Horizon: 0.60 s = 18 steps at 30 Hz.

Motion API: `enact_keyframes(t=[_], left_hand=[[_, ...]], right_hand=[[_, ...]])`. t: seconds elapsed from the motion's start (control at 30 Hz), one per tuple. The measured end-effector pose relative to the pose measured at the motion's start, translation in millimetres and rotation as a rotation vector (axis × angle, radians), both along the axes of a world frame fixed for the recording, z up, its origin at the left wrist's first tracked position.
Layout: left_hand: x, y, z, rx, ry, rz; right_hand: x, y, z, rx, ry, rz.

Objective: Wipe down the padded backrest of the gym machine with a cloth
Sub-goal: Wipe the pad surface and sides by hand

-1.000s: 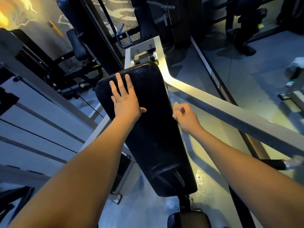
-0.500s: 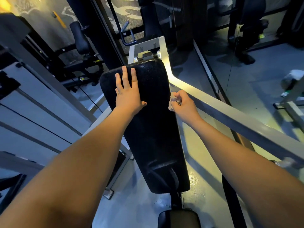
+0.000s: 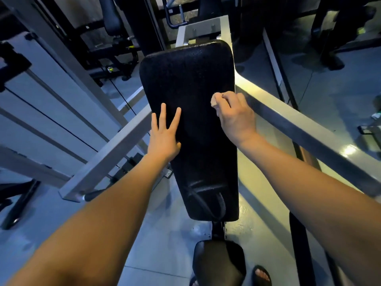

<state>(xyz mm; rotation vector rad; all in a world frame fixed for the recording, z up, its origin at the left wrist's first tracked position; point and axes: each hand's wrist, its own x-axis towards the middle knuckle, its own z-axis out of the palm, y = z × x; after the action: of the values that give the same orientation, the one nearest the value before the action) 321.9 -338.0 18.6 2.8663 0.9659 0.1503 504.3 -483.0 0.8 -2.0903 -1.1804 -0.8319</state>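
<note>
Padded backrest (image 3: 191, 83): black, tilted, seat pad (image 3: 218, 263) just below its lower end. Left hand (image 3: 164, 139) lies flat, fingers spread, on the backrest's left edge as a brace; right hand (image 3: 235, 116) at its right edge, mid-height, curls round a wadded cloth (image 3: 215, 99). Judgement: open the cloth flatter, press evenly, work overlapping strokes from the backrest's top downward, moving the left hand clear.

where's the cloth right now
In the head view, the cloth is bunched in the right hand at the right edge of the black backrest, beside the grey frame bar.
</note>
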Motion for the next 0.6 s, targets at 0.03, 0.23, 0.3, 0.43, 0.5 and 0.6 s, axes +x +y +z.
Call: enact_keyframes(t=[0.03, 0.23, 0.3, 0.43, 0.5, 0.6], left_hand=[[3, -2, -2, -0.006, -0.018, 0.011], [10, -5, -12, 0.032, -0.033, 0.04], [8, 3, -13, 0.072, -0.004, 0.031], [8, 4, -8, 0.049, -0.005, 0.044], [5, 5, -6, 0.02, -0.008, 0.027], [-1, 11, -4, 0.009, 0.012, 0.002]], right_hand=[[-5, -1, -10, -0.028, 0.002, -0.004], [-52, -49, -133, -0.541, -0.034, 0.21], [-59, -52, -144, -0.656, 0.039, 0.224], [-47, -23, -85, -0.419, -0.049, 0.26], [-34, -5, -47, -0.255, -0.071, 0.201], [-28, 15, -28, -0.16, -0.037, 0.119]])
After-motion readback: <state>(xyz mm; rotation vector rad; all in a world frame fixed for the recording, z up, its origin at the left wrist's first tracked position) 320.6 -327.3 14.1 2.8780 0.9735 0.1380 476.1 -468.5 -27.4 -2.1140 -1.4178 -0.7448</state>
